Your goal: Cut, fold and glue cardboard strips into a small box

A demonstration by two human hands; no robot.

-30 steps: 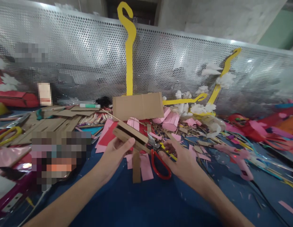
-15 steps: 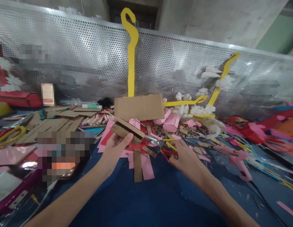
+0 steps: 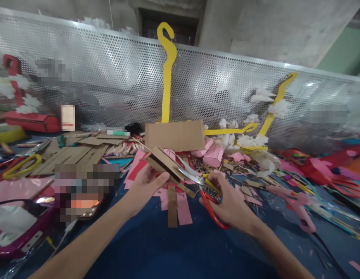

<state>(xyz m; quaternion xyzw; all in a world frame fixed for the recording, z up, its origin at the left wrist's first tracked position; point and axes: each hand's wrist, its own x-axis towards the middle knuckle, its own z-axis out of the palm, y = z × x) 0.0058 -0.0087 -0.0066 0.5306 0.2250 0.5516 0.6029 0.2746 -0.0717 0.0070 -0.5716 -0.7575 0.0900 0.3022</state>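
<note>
Reaching in low from the lower left, the left hand [image 3: 145,185] pinches one folded brown cardboard piece [image 3: 163,162] between thumb and fingers and holds it tilted above the blue tabletop [image 3: 174,252]. The right hand [image 3: 231,197] comes in from the lower right. Its fingers are curled through the loops of one pair of red-handled metal scissors [image 3: 203,193], and the blades stand apart at the right edge of the cardboard piece. The cardboard therefore sits between the two hands, gripped by the left and met by the scissors in the right.

Just below the hands, one flat brown cardboard strip [image 3: 172,209] lies among several pink paper strips [image 3: 184,207]. Behind them stands one upright brown cardboard panel [image 3: 174,135]. Three yellow hooked paper shapes [image 3: 167,77] lean against the perforated metal screen [image 3: 110,77], with white cotton tufts [image 3: 228,135] beside them. One pink glue gun [image 3: 296,201] lies to the right, well apart from the right hand. One pair of yellow-handled scissors [image 3: 19,164] lies far left.
</note>
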